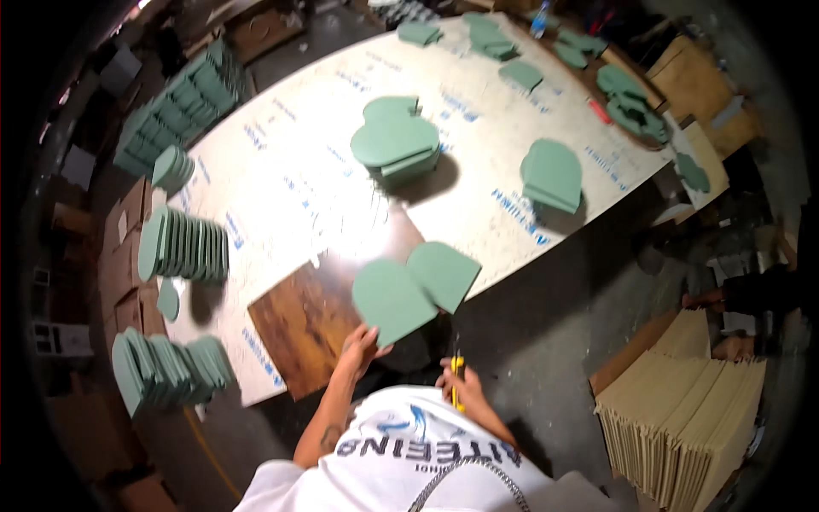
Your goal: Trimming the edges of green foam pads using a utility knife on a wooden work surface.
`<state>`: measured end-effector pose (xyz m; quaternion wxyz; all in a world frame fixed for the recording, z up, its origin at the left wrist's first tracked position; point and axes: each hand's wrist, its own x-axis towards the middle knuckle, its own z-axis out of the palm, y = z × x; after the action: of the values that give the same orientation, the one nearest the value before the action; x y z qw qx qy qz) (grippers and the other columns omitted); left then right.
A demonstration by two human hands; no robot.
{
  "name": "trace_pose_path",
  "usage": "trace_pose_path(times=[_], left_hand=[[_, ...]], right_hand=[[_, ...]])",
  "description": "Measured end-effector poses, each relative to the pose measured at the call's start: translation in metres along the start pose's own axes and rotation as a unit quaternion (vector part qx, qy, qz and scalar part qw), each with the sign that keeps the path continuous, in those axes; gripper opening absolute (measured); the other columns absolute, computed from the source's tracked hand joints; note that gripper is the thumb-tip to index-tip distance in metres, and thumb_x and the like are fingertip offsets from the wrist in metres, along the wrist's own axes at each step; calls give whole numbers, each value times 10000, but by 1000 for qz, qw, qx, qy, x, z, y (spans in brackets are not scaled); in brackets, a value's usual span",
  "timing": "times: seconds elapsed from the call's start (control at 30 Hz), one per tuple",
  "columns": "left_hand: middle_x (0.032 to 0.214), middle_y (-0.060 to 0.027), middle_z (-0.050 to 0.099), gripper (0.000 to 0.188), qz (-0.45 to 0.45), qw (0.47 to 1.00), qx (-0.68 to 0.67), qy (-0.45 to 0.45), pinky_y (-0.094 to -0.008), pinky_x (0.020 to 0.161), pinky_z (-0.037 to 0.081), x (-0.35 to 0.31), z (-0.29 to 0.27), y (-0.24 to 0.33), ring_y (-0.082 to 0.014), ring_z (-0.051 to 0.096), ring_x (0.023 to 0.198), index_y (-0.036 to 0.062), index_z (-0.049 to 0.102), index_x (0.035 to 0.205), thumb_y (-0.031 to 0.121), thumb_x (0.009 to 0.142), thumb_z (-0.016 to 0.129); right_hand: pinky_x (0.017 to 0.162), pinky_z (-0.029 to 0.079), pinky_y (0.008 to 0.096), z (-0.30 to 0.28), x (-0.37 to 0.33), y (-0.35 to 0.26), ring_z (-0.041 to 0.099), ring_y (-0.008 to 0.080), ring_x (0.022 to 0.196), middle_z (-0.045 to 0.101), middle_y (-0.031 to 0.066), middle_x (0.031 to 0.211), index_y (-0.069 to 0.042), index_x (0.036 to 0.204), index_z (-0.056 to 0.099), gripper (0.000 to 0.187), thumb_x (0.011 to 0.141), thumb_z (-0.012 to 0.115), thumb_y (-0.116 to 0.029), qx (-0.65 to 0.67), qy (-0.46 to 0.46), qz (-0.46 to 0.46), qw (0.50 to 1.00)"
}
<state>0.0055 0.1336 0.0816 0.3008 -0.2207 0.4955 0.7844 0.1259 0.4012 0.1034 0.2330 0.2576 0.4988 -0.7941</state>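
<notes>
My left hand [362,348] grips the lower left edge of a flat green board [388,300] with a rounded top. The board lies over the near edge of a brown wood-grain sheet [299,328] on the table. Touching or overlapping its right side is a second rounded green board [448,271]. Close to my body, beyond the table's near edge, my right hand [463,388] is closed around a yellow and black utility knife [458,369]. The knife's thin tip points away from me, toward the boards.
Green board stacks [397,145] stand mid-table on the pale printed tabletop [290,196]; another stack [553,175] sits to the right. Upright green bundles [183,245] line the left edge. A bottle [539,19] is far back. Cardboard sheets [682,410] and another person's hand [732,346] appear right.
</notes>
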Motion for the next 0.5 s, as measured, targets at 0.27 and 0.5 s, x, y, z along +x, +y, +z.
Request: trace_pose_path(times=[0.27, 0.5], left_hand=[[1033, -40, 693, 356, -25, 989, 115, 94, -349, 841, 611, -51, -129, 16, -163, 682, 886, 9, 613, 1279, 297, 1081, 543], [1094, -280, 655, 472, 300, 664, 659, 186, -538, 785, 538, -29, -170, 68, -489, 648, 937, -8, 574, 1122, 317, 858, 793]], right_hand=[[544, 478, 235, 104, -34, 110, 595, 96, 610, 671, 80, 872, -75, 1454, 472, 435, 1102, 502, -327, -12, 61, 30, 998], [479, 399, 235, 223, -68, 210, 480, 75, 499, 596, 27, 744, -23, 942, 576, 336, 1097, 511, -314, 4, 182, -17, 983]])
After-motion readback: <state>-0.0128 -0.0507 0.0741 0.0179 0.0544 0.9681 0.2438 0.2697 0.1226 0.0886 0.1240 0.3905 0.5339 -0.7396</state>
